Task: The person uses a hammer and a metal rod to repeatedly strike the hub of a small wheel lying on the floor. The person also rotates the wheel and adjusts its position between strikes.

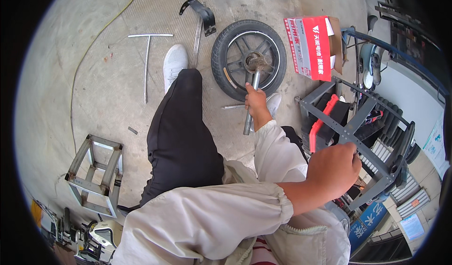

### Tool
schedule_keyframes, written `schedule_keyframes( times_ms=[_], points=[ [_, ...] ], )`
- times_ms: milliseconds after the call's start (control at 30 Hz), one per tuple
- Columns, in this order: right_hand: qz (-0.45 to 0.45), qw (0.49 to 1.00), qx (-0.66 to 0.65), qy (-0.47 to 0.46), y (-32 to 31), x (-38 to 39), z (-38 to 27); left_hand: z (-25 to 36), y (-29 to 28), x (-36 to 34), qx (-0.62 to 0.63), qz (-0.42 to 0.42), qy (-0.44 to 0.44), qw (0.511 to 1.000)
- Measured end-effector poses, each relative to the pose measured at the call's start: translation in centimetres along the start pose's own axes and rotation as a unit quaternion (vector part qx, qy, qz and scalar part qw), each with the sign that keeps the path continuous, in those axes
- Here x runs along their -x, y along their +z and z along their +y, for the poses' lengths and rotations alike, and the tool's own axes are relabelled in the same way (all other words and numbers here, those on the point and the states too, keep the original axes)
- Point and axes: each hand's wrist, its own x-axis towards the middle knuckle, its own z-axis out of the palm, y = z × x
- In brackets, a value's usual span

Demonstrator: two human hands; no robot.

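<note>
My right hand (256,102) is wrapped round the metal handle of a hammer (253,87). The hammer's brownish head lies over the hub of a black-tyred spoked wheel (220,57), flat on the floor between my feet and a little ahead. My left arm crosses over my body to the right. At its end, my left hand (334,171) is closed, beside the grey metal frame (347,135) of a cart; whatever its curled fingers hold, if anything, is hidden.
A T-shaped metal bar (148,67) and a black curved fender (202,16) lie on the floor ahead. To the right of the wheel stands a red-and-white cardboard box (310,46). A small metal-frame stool (89,187) is at the left. A yellowish hose (89,48) runs along the floor.
</note>
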Motion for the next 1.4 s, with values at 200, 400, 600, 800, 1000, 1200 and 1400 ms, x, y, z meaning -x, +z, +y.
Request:
schedule_keyframes(
  times_ms=[200,400,600,800,1000,1200,1400],
  points=[
    [0.022,0.998,-0.062,-0.007,0.4,0.0,-0.9,0.0,0.0,-0.1,-0.001,-0.002,0.000,1.000],
    [0.031,0.998,-0.046,0.000,-0.6,-0.9,-1.2,-0.1,0.2,-0.1,0.005,-0.002,-0.001,1.000],
    [0.039,0.999,-0.027,0.002,-0.7,-1.3,-0.9,-0.2,0.3,-0.1,0.009,-0.005,-0.003,1.000],
    [0.040,0.999,-0.016,-0.022,-0.8,-0.7,0.2,0.1,0.3,-0.3,-0.004,-0.024,-0.020,1.000],
    [0.032,0.999,-0.022,-0.024,0.2,-0.2,0.3,-0.5,0.8,-0.2,0.000,-0.006,-0.008,1.000],
    [0.047,0.993,-0.060,-0.086,0.8,-0.8,1.4,-0.2,0.5,-0.4,0.003,-0.013,-0.021,1.000],
    [0.025,1.000,-0.007,0.002,0.0,-2.4,0.9,-0.4,1.0,-0.4,0.007,-0.015,-0.015,1.000]
  ],
)
